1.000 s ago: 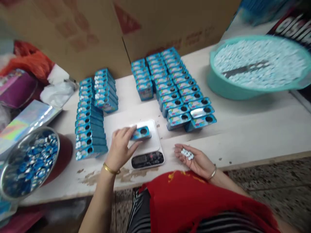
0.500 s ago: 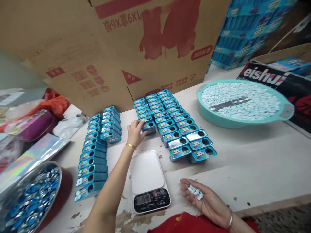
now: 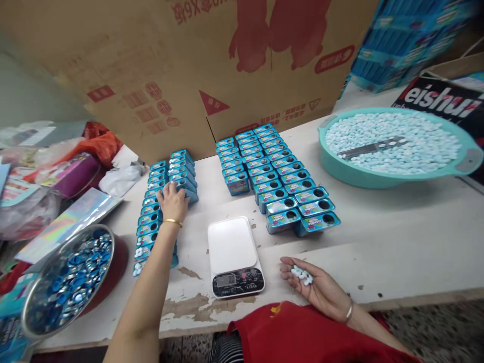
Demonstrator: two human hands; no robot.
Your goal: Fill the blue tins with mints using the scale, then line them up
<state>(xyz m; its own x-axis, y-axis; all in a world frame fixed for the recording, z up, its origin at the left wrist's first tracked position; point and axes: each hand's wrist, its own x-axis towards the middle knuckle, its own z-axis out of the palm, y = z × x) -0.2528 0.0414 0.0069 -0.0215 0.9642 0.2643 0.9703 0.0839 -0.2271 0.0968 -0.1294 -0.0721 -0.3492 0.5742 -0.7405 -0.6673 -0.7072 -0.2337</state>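
A steel bowl heaped with blue caps sat at the far left edge of the white table. Just right of it, two rows of filled tins ran away from the person, each small blue tin propped on edge against the next. The left hand lay palm down on the near end of the shorter row, fingers curled over the tins. Whether it gripped one or only pressed on them could not be told.

The step in hand looked like adding a tin to these rows. Each tin's long axis ran left to right across the table, and its printed face, with a round hole, tilted up toward the person.

A white kitchen scale stood bare in the middle, near the table's front edge. Beyond it lay a block of open-holed tins, set the same way, in front of a big cardboard box.

The right hand rested palm up near the front edge, open and loosely cupped, with a few pale tablets lying in it. The next move probably called for a fresh tin from that block on the scale, hole up, so the tablets could go in.

At far right, well apart, a teal basin held many more tablets and a metal strip.
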